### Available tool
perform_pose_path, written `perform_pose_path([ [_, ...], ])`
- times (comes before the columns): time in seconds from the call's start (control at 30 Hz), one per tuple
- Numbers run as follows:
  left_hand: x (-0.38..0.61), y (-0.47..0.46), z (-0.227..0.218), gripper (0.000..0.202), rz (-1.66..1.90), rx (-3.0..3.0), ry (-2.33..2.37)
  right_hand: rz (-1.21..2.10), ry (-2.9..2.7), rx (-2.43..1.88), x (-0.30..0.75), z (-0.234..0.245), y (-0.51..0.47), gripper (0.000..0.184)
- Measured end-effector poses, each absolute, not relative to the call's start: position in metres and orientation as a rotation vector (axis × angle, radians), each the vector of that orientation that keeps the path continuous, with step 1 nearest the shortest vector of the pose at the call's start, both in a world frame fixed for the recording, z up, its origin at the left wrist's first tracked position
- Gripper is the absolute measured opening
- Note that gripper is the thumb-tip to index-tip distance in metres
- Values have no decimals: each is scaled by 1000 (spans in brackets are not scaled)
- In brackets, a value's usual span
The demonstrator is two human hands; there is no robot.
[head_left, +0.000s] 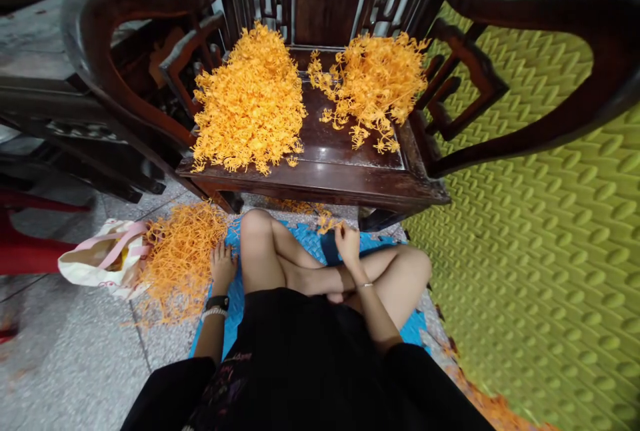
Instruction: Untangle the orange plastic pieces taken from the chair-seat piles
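Observation:
My right hand (349, 244) is raised above my crossed legs, its fingers pinched on a small orange plastic flower-like piece (326, 222). To the left, my left hand (223, 263) lies with fingers stretched out at the edge of a heap of thin orange strands (185, 251) on the floor; nothing shows in its grip. On the wooden chair (325, 181) in front of me lies a large mound of orange flower pieces (250, 98) at the left. A smaller, looser pile of orange flower pieces (380, 78) sits at the right of the seat.
I sit on a blue foam mat (305, 238). A white cloth bag with pink handles (107, 264) stands beside the strand heap. Yellow-green textured matting (540, 231) rises along the right. Dark carved furniture (45, 84) and a red stool (35, 251) are at the left.

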State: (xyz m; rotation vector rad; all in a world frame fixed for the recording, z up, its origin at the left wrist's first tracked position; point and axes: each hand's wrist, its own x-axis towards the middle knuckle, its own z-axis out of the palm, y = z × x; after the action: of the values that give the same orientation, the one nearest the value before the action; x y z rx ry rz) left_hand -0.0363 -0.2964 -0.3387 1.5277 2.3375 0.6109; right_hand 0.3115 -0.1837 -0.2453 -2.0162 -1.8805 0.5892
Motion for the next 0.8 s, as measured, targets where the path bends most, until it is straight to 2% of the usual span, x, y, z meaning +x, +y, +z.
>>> perform_pose_path([
  [0.17, -22, -287, -291, 41, 819, 1567, 2174, 520, -1901, -1799, 330, -178, -192, 33],
  [0.27, 14, -280, -238, 39, 1050, 1563, 2038, 543, -1955, -1645, 329, -140, -209, 29],
  [0.37, 61, -272, -177, 37, 1324, 1549, 1573, 604, -2051, -1499, 320, -112, -224, 28],
  [0.43, 88, -264, -143, 47, 1292, 1653, 1293, 629, -2127, -1402, 313, -98, -232, 28],
  [0.53, 116, -255, -113, 71, 1042, 1770, 1089, 642, -2195, -1285, 308, -81, -240, 24],
  [0.6, 124, -252, -107, 64, 904, 1730, 1016, 654, -2202, -1262, 310, -72, -244, 21],
  [0.7, 124, -253, -107, 34, 803, 1581, 881, 677, -2214, -1288, 317, -60, -247, 14],
  [0.8, 119, -255, -106, 20, 775, 1502, 782, 747, -2199, -1318, 323, -53, -248, 11],
])
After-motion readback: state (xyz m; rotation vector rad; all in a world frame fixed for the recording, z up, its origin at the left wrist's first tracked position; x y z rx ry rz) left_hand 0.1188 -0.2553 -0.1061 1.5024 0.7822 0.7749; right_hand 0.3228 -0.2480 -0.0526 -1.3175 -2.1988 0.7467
